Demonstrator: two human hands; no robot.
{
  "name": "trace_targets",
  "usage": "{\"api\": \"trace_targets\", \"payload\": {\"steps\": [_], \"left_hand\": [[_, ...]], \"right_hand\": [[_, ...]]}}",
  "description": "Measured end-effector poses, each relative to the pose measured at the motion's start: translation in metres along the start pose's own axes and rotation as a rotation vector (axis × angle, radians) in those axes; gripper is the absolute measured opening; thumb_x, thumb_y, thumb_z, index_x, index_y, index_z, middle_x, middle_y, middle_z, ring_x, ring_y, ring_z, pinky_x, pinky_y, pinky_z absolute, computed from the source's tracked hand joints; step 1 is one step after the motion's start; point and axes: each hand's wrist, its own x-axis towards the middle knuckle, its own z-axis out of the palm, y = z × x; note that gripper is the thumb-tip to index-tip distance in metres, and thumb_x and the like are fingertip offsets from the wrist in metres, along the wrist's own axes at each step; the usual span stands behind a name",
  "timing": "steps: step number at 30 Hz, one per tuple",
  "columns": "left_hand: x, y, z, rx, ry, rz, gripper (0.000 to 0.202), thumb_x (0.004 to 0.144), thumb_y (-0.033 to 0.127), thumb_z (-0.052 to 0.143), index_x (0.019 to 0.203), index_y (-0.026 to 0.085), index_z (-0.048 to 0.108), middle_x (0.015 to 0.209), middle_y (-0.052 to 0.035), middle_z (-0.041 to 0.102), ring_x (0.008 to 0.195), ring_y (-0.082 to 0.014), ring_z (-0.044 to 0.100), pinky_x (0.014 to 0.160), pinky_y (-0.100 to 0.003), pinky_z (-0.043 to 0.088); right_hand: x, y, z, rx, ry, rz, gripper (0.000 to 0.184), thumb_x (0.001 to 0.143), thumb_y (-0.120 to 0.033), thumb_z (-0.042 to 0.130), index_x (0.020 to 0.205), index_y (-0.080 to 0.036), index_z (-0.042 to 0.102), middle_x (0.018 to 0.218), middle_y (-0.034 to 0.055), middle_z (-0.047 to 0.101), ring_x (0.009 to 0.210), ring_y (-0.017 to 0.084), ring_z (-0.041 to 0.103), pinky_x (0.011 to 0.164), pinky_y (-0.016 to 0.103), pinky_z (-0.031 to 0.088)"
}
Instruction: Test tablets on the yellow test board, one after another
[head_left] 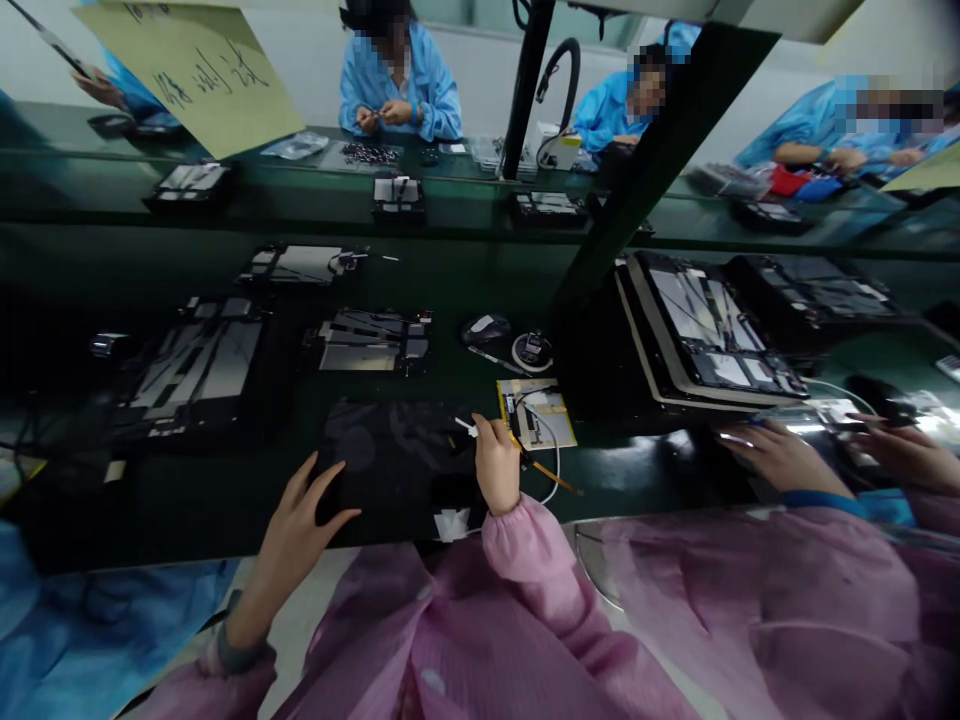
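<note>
A dark flat panel (397,455) lies on the green bench right in front of me. My left hand (300,530) rests open at its near left corner, fingers spread on the edge. My right hand (496,462) is closed in a pinch at the panel's right edge, holding a small white piece (466,427) between thumb and fingers. Just right of it lies a small yellow board (538,412) with a white wire (553,460) looping off it. A bit of white tape (451,523) sits at the panel's near edge.
Open device chassis (195,365) (371,343) lie beyond the panel, and a stack of them (705,335) stands right. A tape roll (532,350) and a dark round object (485,328) sit behind the board. Another person's hands (780,455) work at my right; people in blue sit across.
</note>
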Motion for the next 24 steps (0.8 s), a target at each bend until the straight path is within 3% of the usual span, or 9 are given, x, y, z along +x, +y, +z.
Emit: {"api": "trace_targets", "payload": {"steps": [5, 7, 9, 10, 13, 16, 18, 20, 24], "left_hand": [[0.018, 0.004, -0.018, 0.040, -0.093, 0.087, 0.058, 0.086, 0.053, 0.058, 0.135, 0.025, 0.048, 0.149, -0.0147, 0.037, 0.131, -0.0364, 0.047, 0.099, -0.049, 0.050], [0.039, 0.027, -0.030, 0.062, -0.110, 0.118, 0.054, 0.086, 0.052, 0.058, 0.131, 0.023, 0.051, 0.151, -0.0147, 0.035, 0.133, -0.0373, 0.044, 0.103, -0.053, 0.046], [0.070, 0.062, -0.035, 0.012, -0.049, 0.174, 0.039, 0.094, 0.040, 0.051, 0.128, 0.022, 0.053, 0.148, -0.0132, 0.040, 0.132, -0.0317, 0.045, 0.107, -0.051, 0.042], [0.087, 0.083, -0.032, -0.054, -0.042, 0.230, 0.033, 0.096, 0.034, 0.047, 0.127, 0.022, 0.054, 0.142, -0.0114, 0.048, 0.129, -0.0270, 0.049, 0.107, -0.047, 0.043], [0.137, 0.138, -0.003, -0.225, -0.230, 0.485, 0.031, 0.098, 0.020, 0.041, 0.124, 0.023, 0.056, 0.125, -0.0065, 0.062, 0.117, -0.0177, 0.057, 0.102, -0.034, 0.047], [0.166, 0.169, 0.039, -0.198, -0.425, 0.638, 0.026, 0.095, 0.020, 0.049, 0.120, 0.020, 0.058, 0.114, -0.0053, 0.067, 0.106, -0.0183, 0.063, 0.092, -0.032, 0.050], [0.172, 0.173, 0.059, -0.121, -0.462, 0.658, 0.024, 0.094, 0.022, 0.052, 0.116, 0.019, 0.060, 0.108, -0.0050, 0.069, 0.099, -0.0194, 0.065, 0.086, -0.032, 0.050], [0.172, 0.168, 0.067, -0.052, -0.447, 0.671, 0.021, 0.095, 0.023, 0.050, 0.112, 0.018, 0.061, 0.103, -0.0052, 0.069, 0.096, -0.0199, 0.065, 0.083, -0.032, 0.049], [0.173, 0.145, 0.059, -0.027, -0.408, 0.677, 0.027, 0.097, 0.033, 0.048, 0.118, 0.019, 0.059, 0.104, -0.0058, 0.068, 0.097, -0.0193, 0.063, 0.085, -0.032, 0.046]], "right_hand": [[0.000, 0.004, -0.007, 0.072, 0.057, 0.010, 0.033, 0.096, -0.015, 0.037, 0.115, -0.016, 0.064, 0.095, 0.0109, 0.066, 0.077, 0.019, 0.066, 0.066, 0.028, 0.050], [-0.002, 0.009, -0.013, 0.171, 0.086, 0.045, 0.031, 0.098, -0.022, 0.039, 0.111, -0.015, 0.065, 0.096, 0.0118, 0.067, 0.075, 0.019, 0.066, 0.066, 0.029, 0.050], [-0.004, 0.016, -0.021, 0.301, 0.079, 0.114, 0.030, 0.097, -0.029, 0.041, 0.106, -0.014, 0.066, 0.085, 0.0094, 0.068, 0.063, 0.017, 0.064, 0.062, 0.029, 0.050], [-0.004, 0.020, -0.025, 0.365, 0.061, 0.160, 0.031, 0.097, -0.032, 0.043, 0.104, -0.014, 0.067, 0.075, 0.0066, 0.067, 0.056, 0.016, 0.062, 0.059, 0.029, 0.049], [-0.004, 0.032, -0.036, 0.525, 0.028, 0.295, 0.035, 0.093, -0.042, 0.048, 0.106, -0.014, 0.066, 0.058, 0.0002, 0.061, 0.047, 0.015, 0.056, 0.052, 0.027, 0.045], [-0.006, 0.039, -0.044, 0.622, 0.017, 0.382, 0.039, 0.092, -0.047, 0.048, 0.106, -0.015, 0.065, 0.059, -0.0002, 0.062, 0.045, 0.013, 0.054, 0.047, 0.024, 0.041], [-0.008, 0.041, -0.048, 0.683, 0.011, 0.440, 0.040, 0.091, -0.050, 0.048, 0.103, -0.015, 0.065, 0.061, -0.0003, 0.063, 0.041, 0.011, 0.051, 0.045, 0.023, 0.040], [-0.012, 0.043, -0.052, 0.763, 0.032, 0.503, 0.041, 0.090, -0.051, 0.049, 0.104, -0.015, 0.062, 0.067, 0.0005, 0.066, 0.039, 0.009, 0.048, 0.042, 0.022, 0.038], [-0.017, 0.052, -0.059, 0.811, 0.055, 0.550, 0.035, 0.090, -0.044, 0.049, 0.110, -0.017, 0.058, 0.075, 0.0006, 0.068, 0.040, 0.009, 0.049, 0.042, 0.022, 0.039]]}}
